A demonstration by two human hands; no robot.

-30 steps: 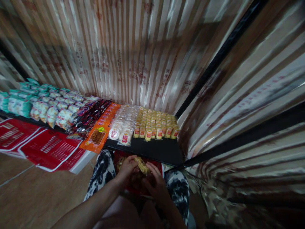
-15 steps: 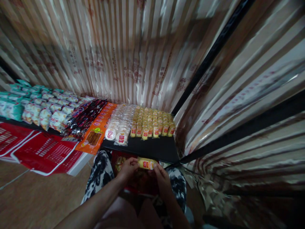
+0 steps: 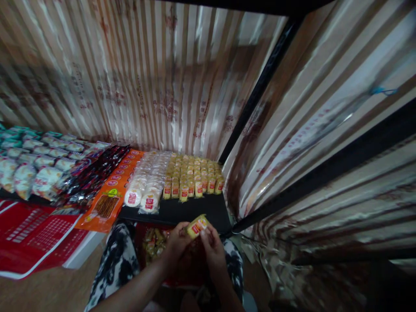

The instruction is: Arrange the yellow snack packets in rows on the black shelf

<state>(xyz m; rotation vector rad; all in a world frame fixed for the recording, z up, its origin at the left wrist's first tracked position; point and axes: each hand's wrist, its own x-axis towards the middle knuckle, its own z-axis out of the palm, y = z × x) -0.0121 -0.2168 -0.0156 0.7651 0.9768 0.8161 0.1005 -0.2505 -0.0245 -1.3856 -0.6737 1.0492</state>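
Between my two hands is a small yellow wrapped snack [image 3: 196, 226] with a red label, tilted up toward its right end. My left hand [image 3: 177, 242] pinches its left end, and my right hand [image 3: 212, 243] grips its right side with the thumb on the front. Below them, between my knees, a red container [image 3: 188, 273] holds several similar yellow packets [image 3: 154, 243]. Just beyond my hands, rows of the same yellow snacks [image 3: 191, 177] stand on a black shelf [image 3: 195, 213].
Left of the yellow rows lie round white wrapped crackers [image 3: 149, 200], an orange packet [image 3: 105, 206], dark shiny packets [image 3: 87, 175] and white-and-teal bags [image 3: 45, 180]. A red printed sheet [image 3: 42, 236] hangs off the shelf front. Black frame bars [image 3: 312, 175] and striped plastic sheeting [image 3: 156, 78] enclose the shelf.
The snack has gone from nearly level to tilted, its right end raised. Both hands have turned with it. My view has swung right, so the shelf sits further left and lower.
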